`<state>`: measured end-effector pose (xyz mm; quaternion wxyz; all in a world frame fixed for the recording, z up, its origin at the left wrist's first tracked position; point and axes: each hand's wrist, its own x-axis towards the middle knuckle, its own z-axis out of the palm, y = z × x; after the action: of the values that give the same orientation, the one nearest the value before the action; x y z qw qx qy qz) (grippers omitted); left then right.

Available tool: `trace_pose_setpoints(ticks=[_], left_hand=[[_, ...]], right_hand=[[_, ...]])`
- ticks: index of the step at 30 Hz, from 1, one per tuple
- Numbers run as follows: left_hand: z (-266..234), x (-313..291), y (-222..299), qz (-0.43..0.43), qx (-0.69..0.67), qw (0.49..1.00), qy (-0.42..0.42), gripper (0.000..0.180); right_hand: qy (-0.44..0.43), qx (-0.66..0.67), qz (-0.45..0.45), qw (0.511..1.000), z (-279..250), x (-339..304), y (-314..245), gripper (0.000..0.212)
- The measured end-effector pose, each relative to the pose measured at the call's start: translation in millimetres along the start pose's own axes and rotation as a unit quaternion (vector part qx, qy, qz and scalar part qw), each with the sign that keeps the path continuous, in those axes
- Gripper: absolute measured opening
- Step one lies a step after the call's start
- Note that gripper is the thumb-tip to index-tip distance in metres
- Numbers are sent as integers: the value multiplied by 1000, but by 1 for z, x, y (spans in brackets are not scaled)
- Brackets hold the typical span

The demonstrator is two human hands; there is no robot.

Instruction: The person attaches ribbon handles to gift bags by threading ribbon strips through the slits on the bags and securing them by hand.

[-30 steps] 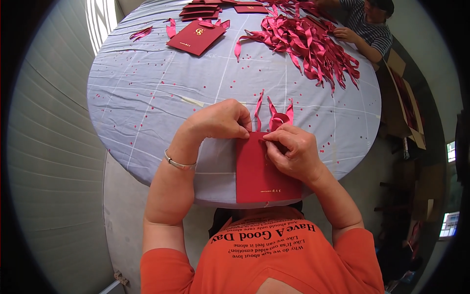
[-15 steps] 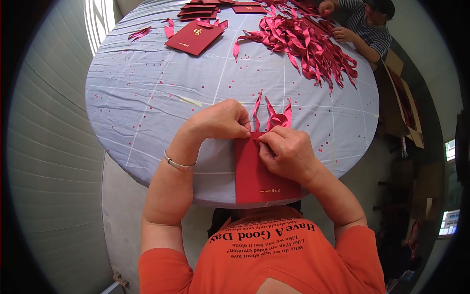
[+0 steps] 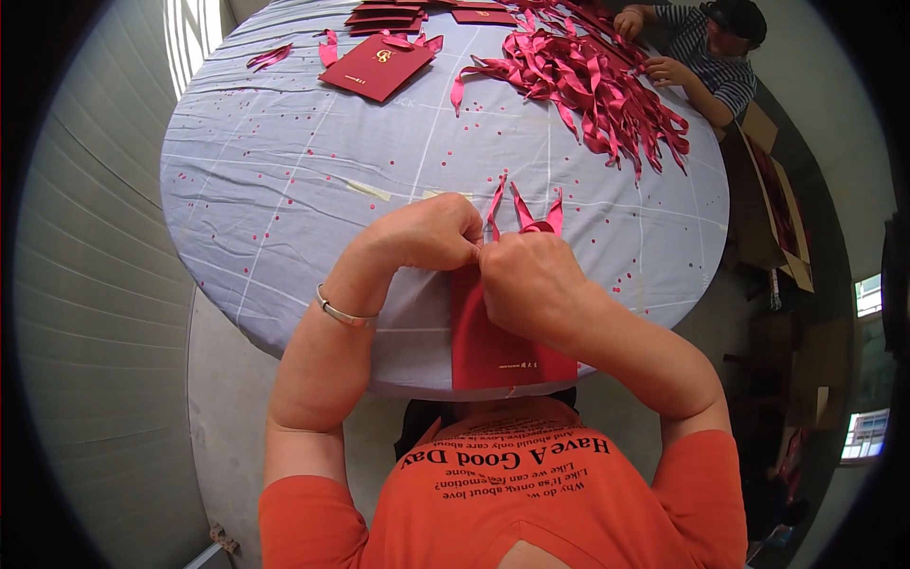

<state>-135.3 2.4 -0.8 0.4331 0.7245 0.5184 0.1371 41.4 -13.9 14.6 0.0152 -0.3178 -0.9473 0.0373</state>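
Observation:
A flat red paper bag (image 3: 512, 358) lies at the near edge of the table, its upper part covered by my right hand. My left hand (image 3: 438, 232) is closed in a pinch at the bag's top left corner. Curled over the top edge, my right hand (image 3: 534, 283) is also closed, and its fingertips meet those of the left. What the right fingertips hold is hidden behind the knuckles. Pink-red ribbon (image 3: 537, 226) stands up beyond the bag's top edge, with pointed ends and a loop.
A blue-grey cloth covers the round table (image 3: 313, 218), scattered with small red dots. Farther off are a finished-looking red bag (image 3: 381, 68), stacked bags (image 3: 384, 19), a loose ribbon (image 3: 269, 58) and a large ribbon heap (image 3: 588, 90). Another person (image 3: 706, 57) works at the far right near cardboard boxes (image 3: 773, 194).
My right hand has moved left and up along the bag's top edge to my left fingertips, with its elbow swinging outward. My left hand stays almost in place.

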Motion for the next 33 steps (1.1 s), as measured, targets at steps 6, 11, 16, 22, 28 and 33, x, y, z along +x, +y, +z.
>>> trace_pose_setpoints(ticks=[6, 11, 16, 22, 28, 33], left_hand=[[3, 5, -13, 43, -11, 999, 1, 21], [2, 6, -15, 33, -13, 999, -2, 22], [4, 9, -19, 75, -3, 997, -5, 24], [-3, 3, -18, 28, 16, 999, -9, 19], [-5, 0, -5, 7, -1, 1000, 10, 13], [-5, -5, -3, 41, -40, 998, 26, 13]], right_hand=[[-81, 55, 91, 991, -17, 19, -11, 16], [-37, 54, 113, 991, -5, 19, -18, 15], [24, 89, 157, 983, 0, 16, -10, 15], [75, 99, 175, 977, 16, 7, -14, 18], [176, 259, 44, 949, -2, -25, 33, 19], [102, 228, 23, 968, -6, -22, 41, 23]])
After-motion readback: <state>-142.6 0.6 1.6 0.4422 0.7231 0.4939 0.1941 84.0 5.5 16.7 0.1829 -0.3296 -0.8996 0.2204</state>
